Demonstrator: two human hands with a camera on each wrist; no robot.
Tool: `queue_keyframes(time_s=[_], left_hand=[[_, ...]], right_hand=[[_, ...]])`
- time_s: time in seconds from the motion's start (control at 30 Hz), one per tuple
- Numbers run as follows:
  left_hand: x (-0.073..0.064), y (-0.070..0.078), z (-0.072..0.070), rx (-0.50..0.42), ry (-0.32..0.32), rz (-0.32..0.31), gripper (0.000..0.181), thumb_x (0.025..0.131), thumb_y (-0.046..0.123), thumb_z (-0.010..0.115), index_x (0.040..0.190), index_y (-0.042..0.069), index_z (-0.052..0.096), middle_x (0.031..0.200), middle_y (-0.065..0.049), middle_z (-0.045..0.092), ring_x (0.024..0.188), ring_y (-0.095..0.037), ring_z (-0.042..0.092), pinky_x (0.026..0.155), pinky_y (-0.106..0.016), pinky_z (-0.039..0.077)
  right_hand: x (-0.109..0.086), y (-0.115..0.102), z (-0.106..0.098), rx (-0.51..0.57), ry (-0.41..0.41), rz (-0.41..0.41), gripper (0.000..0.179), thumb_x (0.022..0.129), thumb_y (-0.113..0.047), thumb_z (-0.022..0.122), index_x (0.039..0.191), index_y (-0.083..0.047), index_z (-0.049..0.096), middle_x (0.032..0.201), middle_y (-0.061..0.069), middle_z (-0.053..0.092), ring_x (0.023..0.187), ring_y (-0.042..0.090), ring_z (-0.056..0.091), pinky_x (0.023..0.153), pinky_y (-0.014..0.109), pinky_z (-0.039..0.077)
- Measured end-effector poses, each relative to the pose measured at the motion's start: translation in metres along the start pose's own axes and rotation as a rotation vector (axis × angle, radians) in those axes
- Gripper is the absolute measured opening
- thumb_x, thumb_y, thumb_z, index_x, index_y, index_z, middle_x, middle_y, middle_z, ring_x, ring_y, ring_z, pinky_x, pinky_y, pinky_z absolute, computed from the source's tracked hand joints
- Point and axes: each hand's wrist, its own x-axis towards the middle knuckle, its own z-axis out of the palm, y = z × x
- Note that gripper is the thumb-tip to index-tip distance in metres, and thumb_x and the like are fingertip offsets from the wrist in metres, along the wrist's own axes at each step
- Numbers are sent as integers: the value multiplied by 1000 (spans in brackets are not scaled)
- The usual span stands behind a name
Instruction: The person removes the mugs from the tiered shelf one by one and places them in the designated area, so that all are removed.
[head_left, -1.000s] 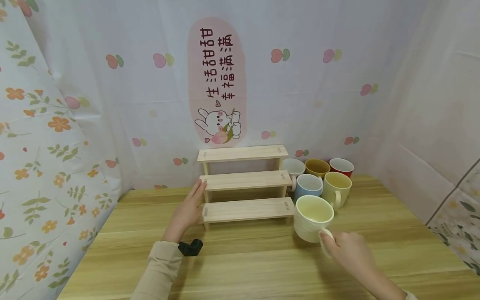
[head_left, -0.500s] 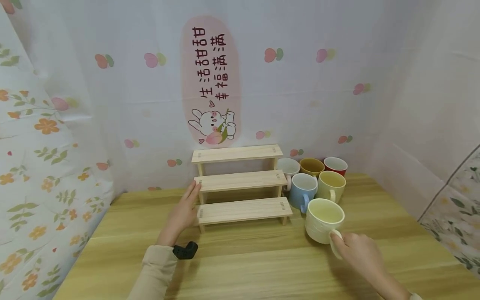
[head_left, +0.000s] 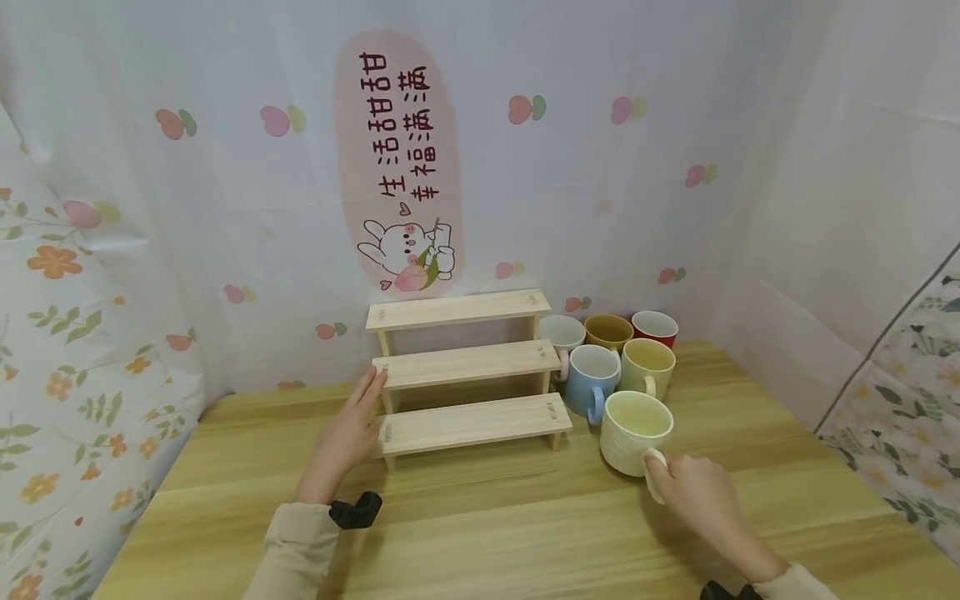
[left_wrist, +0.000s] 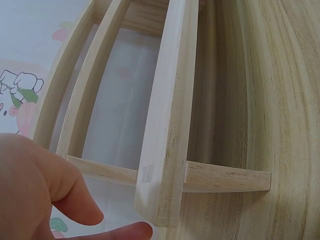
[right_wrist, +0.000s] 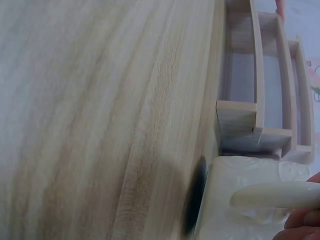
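A pale cream mug (head_left: 626, 446) with a raised pattern stands upright close over the table, right of the wooden rack's front step. My right hand (head_left: 701, 496) pinches its handle (right_wrist: 275, 195). In the right wrist view, a dark shadow lies along the mug's base. The three-tier wooden rack (head_left: 472, 423) stands against the backdrop. My left hand (head_left: 347, 433) is at the rack's left end, its straight fingers touching the middle shelf's end. In the left wrist view, the thumb (left_wrist: 82, 202) and one finger show beside a shelf end.
Behind the held mug stand a blue mug (head_left: 581, 392), a yellow mug (head_left: 637, 379), a white mug (head_left: 561, 332), a brown mug (head_left: 606, 331) and a red mug (head_left: 666, 337), grouped right of the rack. Printed cloth (head_left: 600, 208) closes off the back and sides of the table (head_left: 480, 533).
The cream mug has moved right, away from the rack's front corner, still held by its handle. The left hand stays at the rack. The head view has turned slightly right.
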Motion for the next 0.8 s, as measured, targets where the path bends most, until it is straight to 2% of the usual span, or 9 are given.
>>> queue_keyframes(time_s=[0.13,0.33,0.4,0.6,0.67,0.7,0.8], left_hand=[[1,3,0,3,2,-2,71,93,-1,44,155,15,14,162,-7,6,51,-17,43,46,-27,28],[0,5,-1,16,15,-16,70,92,-1,44,155,14,16,162,-7,8,71,-24,57,48,-29,30],[0,5,-1,19,15,-18,70,92,-1,44,155,14,16,162,-7,8,73,-24,58,48,-29,30],[1,4,-2,19,-6,-15,71,93,-2,43,155,15,14,162,-6,5,54,-18,45,47,-28,30],[1,4,-1,23,-5,-15,72,92,-2,44,155,15,14,162,-7,6,52,-18,42,47,-28,30],[1,3,0,25,2,-10,72,92,-2,44,155,15,14,162,-7,6,56,-20,47,47,-28,30],[1,3,1,26,13,-7,72,92,-2,45,155,15,15,162,-7,8,56,-23,47,48,-28,30]], right_hand=[[2,2,1,-14,14,-8,49,96,-26,48,49,-15,39,46,-3,37,46,17,37,43,32,30],[9,-3,6,-26,-34,-2,48,95,-26,47,49,-15,39,47,-2,38,46,18,38,44,33,31],[12,-5,8,-26,-39,3,47,95,-25,47,50,-15,39,47,-1,39,46,19,39,44,33,30],[18,-7,15,-28,-30,27,45,95,-27,47,52,-14,41,51,4,45,48,23,44,43,36,32],[19,-7,16,-35,-30,28,44,94,-27,47,53,-14,41,52,6,46,48,24,45,42,36,32],[19,-7,17,-39,-31,29,44,94,-27,47,53,-14,41,52,6,47,48,24,45,42,36,32],[19,-7,18,-44,-31,34,44,94,-28,48,53,-14,41,53,9,49,48,26,47,41,37,33]])
